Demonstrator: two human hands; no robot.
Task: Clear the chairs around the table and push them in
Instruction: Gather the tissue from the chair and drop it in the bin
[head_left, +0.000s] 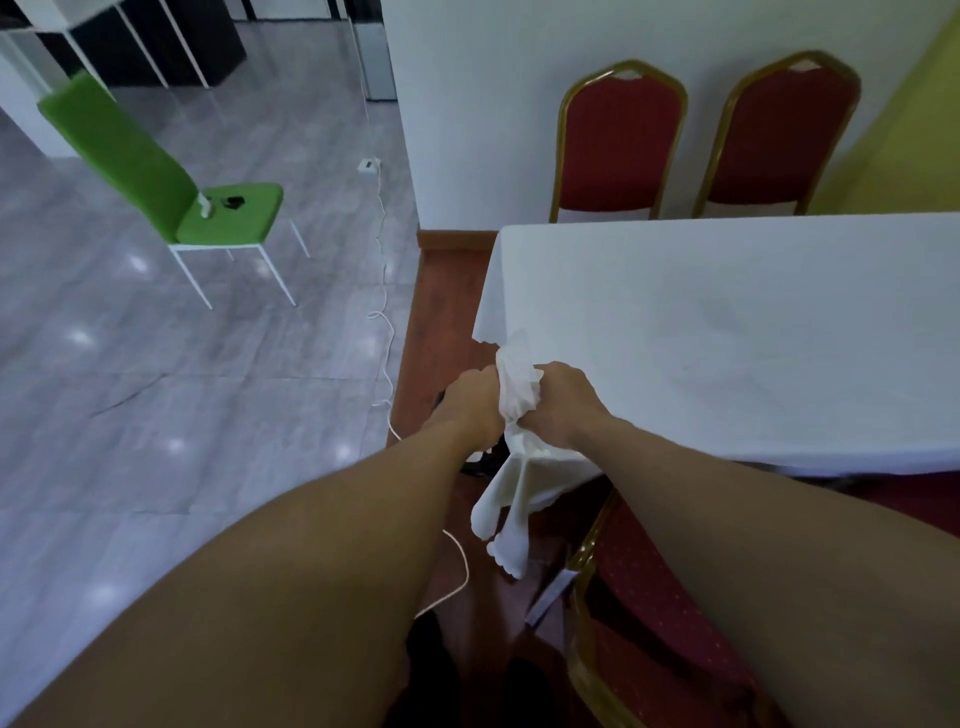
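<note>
Near red chair (649, 597), bottom R, is seen close against the surface (727, 338) edge; far L chair (618, 140) & far R chair (779, 135) are set opposite. White cloth (514, 384) is held bunched at the surface corner, prob. to keep it clear of the seat. Both arms are extended fwd; L hand (470, 402) & R hand (563, 402) grips are clenched round the cloth

the table (727, 322) runs off the right edge, and its top hides the seats and legs of the left red chair (618, 140) and the right red chair (784, 135) behind it. the near chair (649, 597) is cut by the bottom edge and partly covered by the right forearm. the fingertips of the left hand (470, 402) and the right hand (563, 400) are buried in the bunched white cloth (514, 384). the dark thing (234, 201) on the green chair (156, 171) is too small to name.
</note>
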